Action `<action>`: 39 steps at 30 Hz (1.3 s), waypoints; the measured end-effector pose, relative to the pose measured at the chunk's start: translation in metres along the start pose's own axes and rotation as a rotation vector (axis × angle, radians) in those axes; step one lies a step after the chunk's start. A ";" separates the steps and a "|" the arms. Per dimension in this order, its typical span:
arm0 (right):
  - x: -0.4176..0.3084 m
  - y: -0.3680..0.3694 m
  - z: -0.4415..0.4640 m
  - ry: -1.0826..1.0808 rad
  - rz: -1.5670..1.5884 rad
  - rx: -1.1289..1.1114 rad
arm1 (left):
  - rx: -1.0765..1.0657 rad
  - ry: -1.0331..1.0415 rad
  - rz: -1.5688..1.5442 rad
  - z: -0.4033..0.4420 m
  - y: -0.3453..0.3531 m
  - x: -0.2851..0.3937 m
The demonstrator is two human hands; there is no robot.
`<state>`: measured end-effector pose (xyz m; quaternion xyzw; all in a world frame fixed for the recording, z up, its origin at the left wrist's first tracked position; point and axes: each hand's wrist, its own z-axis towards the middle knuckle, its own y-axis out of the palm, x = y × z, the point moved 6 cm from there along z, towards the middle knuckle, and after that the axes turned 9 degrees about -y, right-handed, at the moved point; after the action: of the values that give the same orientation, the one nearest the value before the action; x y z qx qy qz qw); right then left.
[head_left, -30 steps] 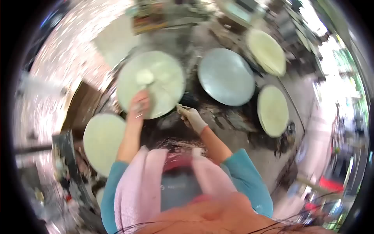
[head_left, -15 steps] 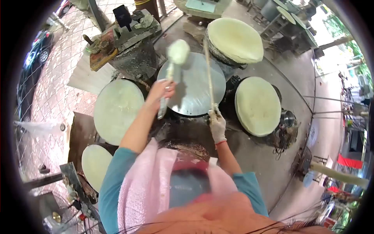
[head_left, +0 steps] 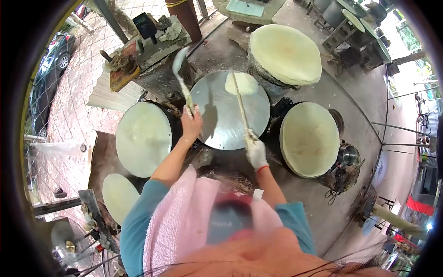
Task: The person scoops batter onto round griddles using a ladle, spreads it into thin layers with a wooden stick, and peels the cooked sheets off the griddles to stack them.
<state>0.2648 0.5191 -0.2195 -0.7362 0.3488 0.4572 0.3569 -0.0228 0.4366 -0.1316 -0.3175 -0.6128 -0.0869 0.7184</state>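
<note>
I see the left arm (head_left: 171, 159) and right arm (head_left: 272, 187) both stretched out in front, the bare left hand (head_left: 192, 122) and the gloved right hand (head_left: 256, 151) each curled closed, well apart.

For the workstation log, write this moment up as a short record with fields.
Left grip: bare hand, closed around a ladle
Ladle position: raised, bowl end past the pan's upper left edge in the view
Right grip: gloved hand, closed around a stick
Central pan: grey metal, mostly bare
On pan: one pale patch toward the far edge
Stick and patch: overlap in view; contact unclear
Left side: pale round
Right side: second pale round
</note>
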 end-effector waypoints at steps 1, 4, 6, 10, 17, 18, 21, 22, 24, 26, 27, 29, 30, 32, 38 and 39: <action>-0.007 -0.010 0.003 -0.169 -0.201 0.060 | -0.121 -0.171 -0.159 -0.006 -0.012 0.006; 0.039 -0.026 0.016 -0.212 0.100 0.225 | -0.147 -0.177 -0.158 -0.009 -0.047 -0.014; 0.021 0.007 0.001 0.123 0.333 0.084 | -0.146 -0.268 -0.094 -0.017 -0.059 -0.033; -0.009 0.031 0.012 0.141 0.199 -0.075 | -0.181 -0.320 -0.039 -0.035 -0.080 -0.086; -0.022 -0.009 0.020 0.363 0.169 -0.107 | -0.105 -0.462 -0.069 -0.059 -0.121 -0.063; -0.022 0.004 0.025 0.378 0.171 -0.187 | -0.100 -0.453 -0.042 -0.060 -0.121 -0.068; -0.018 0.001 0.053 0.130 0.220 -0.284 | -0.015 -0.346 0.046 -0.074 -0.127 -0.061; -0.010 -0.007 0.063 0.007 0.250 -0.289 | 0.018 -0.300 0.082 -0.080 -0.128 -0.053; -0.007 -0.052 0.095 -0.156 0.165 -0.172 | 0.064 -0.344 -0.080 -0.088 -0.127 -0.021; -0.015 -0.062 0.104 0.087 0.106 -0.242 | 0.100 -0.338 -0.205 -0.095 -0.118 -0.007; -0.018 -0.054 0.101 0.215 0.046 -0.313 | 0.106 -0.354 -0.184 -0.097 -0.113 -0.003; -0.033 -0.030 0.087 0.276 0.065 -0.469 | 0.134 -0.458 -0.233 -0.103 -0.099 0.002; -0.034 -0.018 0.083 0.248 0.041 -0.523 | 0.130 -0.523 -0.248 -0.108 -0.096 0.000; -0.032 -0.015 0.089 0.164 0.029 -0.621 | 0.125 -0.638 -0.281 -0.115 -0.093 -0.005; -0.035 -0.059 0.168 0.088 -0.040 -0.527 | 0.275 -0.673 -0.218 -0.145 -0.099 -0.022; -0.059 -0.046 0.143 0.217 -0.189 -0.607 | 0.292 -0.700 -0.215 -0.148 -0.098 -0.026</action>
<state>0.2230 0.6744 -0.2019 -0.8825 0.1626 0.4238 0.1228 0.0427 0.2702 -0.1290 -0.1566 -0.8565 0.0398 0.4902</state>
